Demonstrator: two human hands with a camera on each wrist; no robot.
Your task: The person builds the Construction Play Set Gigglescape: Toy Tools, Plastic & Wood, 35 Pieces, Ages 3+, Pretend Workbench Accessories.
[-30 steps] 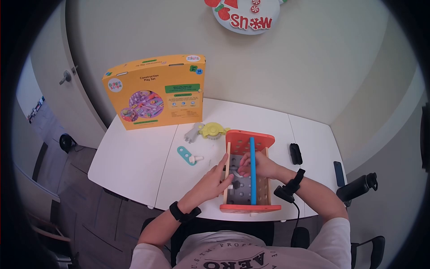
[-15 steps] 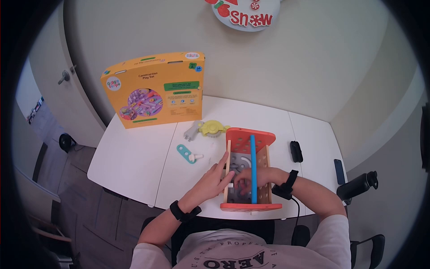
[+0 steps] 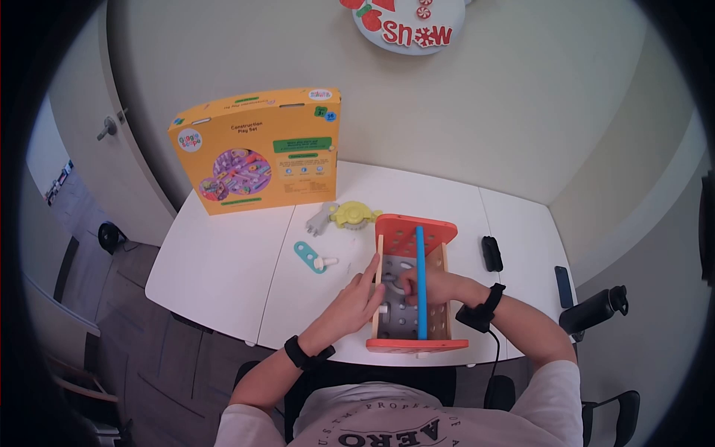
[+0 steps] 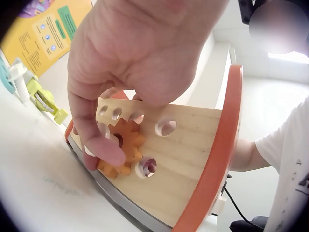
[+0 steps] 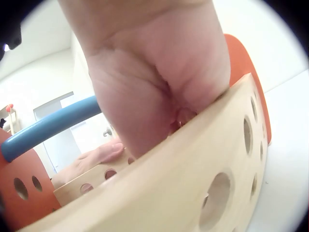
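Observation:
A toy box (image 3: 415,346) with orange ends, wooden sides and a blue bar (image 3: 421,283) stands on the table. My left hand (image 3: 350,304) lies along its left side; in the left wrist view, the left hand's (image 4: 130,63) bent fingers hold an orange gear (image 4: 133,140) against the holed wooden panel (image 4: 188,140). My right hand (image 3: 436,286) reaches under the bar into the box, its curled fingertips at a grey piece (image 3: 389,279) by the left side. In the right wrist view, the near panel (image 5: 145,193) hides the fingertips of the right hand (image 5: 154,82).
Left of the toy box lie a teal strip (image 3: 304,252) with a white bolt (image 3: 325,263), a grey piece (image 3: 320,220) and a yellow-green piece (image 3: 354,214). A yellow carton (image 3: 253,160) stands behind. Right are a black case (image 3: 491,254), a phone (image 3: 564,287) and a bottle (image 3: 596,311).
Inside the toy box, my right hand moved toward the near end, then back up to the grey piece near the left side. My left hand has stayed in place.

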